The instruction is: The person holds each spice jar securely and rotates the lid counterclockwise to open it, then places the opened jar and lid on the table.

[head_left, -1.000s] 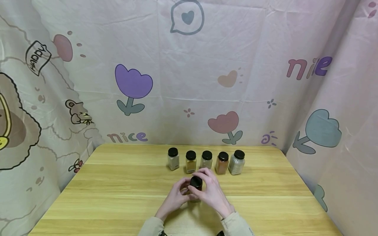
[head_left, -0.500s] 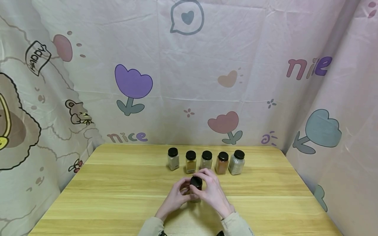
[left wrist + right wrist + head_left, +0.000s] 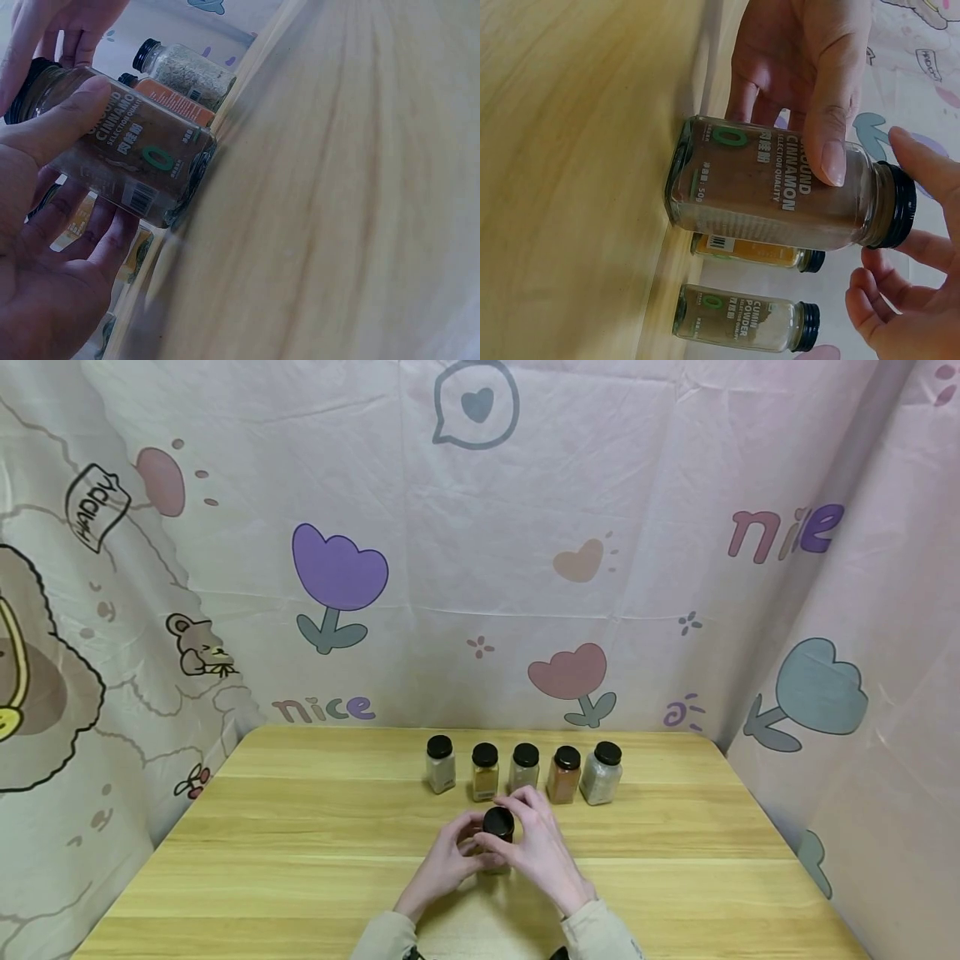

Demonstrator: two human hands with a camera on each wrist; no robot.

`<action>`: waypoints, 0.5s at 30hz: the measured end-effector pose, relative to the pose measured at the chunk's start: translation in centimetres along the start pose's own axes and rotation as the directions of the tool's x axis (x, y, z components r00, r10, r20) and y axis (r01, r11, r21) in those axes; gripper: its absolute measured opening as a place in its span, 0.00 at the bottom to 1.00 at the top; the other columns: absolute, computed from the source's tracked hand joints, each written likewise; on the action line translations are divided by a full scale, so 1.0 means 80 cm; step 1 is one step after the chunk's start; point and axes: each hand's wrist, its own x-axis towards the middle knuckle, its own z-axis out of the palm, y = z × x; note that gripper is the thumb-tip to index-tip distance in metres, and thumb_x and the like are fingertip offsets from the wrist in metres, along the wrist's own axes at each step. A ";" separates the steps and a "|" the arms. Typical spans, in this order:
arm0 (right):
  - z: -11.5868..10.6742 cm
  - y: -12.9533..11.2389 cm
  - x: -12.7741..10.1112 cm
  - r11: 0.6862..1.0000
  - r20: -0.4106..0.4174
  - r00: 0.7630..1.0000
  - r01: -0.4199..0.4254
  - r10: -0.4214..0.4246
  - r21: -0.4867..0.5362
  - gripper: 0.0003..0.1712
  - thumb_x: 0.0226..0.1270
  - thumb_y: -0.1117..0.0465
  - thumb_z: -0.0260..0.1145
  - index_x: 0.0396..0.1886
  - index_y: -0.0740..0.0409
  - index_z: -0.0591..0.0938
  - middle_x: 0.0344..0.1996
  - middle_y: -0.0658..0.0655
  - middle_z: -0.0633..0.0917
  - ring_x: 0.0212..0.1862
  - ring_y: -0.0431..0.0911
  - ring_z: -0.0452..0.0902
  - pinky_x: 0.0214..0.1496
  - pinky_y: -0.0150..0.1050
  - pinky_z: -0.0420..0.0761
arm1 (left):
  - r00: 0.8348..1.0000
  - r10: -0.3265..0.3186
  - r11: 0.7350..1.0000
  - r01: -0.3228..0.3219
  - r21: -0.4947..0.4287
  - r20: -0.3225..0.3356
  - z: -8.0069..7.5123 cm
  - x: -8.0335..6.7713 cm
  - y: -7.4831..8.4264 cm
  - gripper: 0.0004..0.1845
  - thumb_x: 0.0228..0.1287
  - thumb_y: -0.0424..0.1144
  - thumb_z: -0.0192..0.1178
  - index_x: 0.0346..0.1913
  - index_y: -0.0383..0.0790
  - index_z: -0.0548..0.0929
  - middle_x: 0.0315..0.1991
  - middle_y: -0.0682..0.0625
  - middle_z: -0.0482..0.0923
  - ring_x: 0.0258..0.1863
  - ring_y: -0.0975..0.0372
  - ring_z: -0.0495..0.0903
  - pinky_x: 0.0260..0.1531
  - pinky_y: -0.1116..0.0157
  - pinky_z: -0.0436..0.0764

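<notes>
A glass jar of ground cinnamon (image 3: 780, 187) with a black lid (image 3: 498, 823) stands upright on the table, near its front middle. My left hand (image 3: 448, 858) grips the jar's body, thumb across the label and fingers behind it, as the left wrist view shows. Curved around the lid are the fingers and thumb of my right hand (image 3: 538, 850). In the right wrist view the right thumb and fingertips lie on opposite sides of the lid; whether the thumb touches it I cannot tell. The lid sits on the jar's neck.
Behind the hands stands a row of black-lidded jars: a pale one (image 3: 441, 772), a yellow one (image 3: 485, 782), a cumin powder jar (image 3: 739, 319), an orange one (image 3: 564, 783) and a whitish one (image 3: 602, 782). A printed curtain (image 3: 480, 527) hangs around the wooden table (image 3: 300, 860).
My right thumb first shifted slightly right along the lid, then moved back left; the right fingers are now spread a little wider. The left hand and the jar have stayed in place.
</notes>
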 end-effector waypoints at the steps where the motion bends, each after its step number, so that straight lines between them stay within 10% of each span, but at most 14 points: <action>1: 0.000 0.000 0.000 1.000 -0.002 1.000 -0.001 0.001 -0.004 0.32 0.44 0.50 0.84 0.49 0.60 0.87 0.38 0.49 0.79 0.46 0.41 0.72 0.48 0.37 0.77 | 1.000 -0.001 1.000 0.001 -0.001 0.002 0.000 0.000 0.000 0.29 0.56 0.30 0.73 0.60 0.28 0.75 0.60 0.30 0.76 0.54 0.72 0.78 0.61 0.74 0.79; 15: -0.007 0.000 -0.001 0.998 0.093 0.995 -0.031 0.026 0.062 0.26 0.51 0.61 0.80 0.52 0.59 0.87 0.43 0.47 0.82 0.51 0.42 0.73 0.54 0.41 0.78 | 1.000 -0.025 0.999 0.025 0.032 -0.019 0.000 -0.001 0.001 0.30 0.55 0.31 0.74 0.61 0.30 0.75 0.60 0.32 0.76 0.53 0.68 0.78 0.62 0.72 0.79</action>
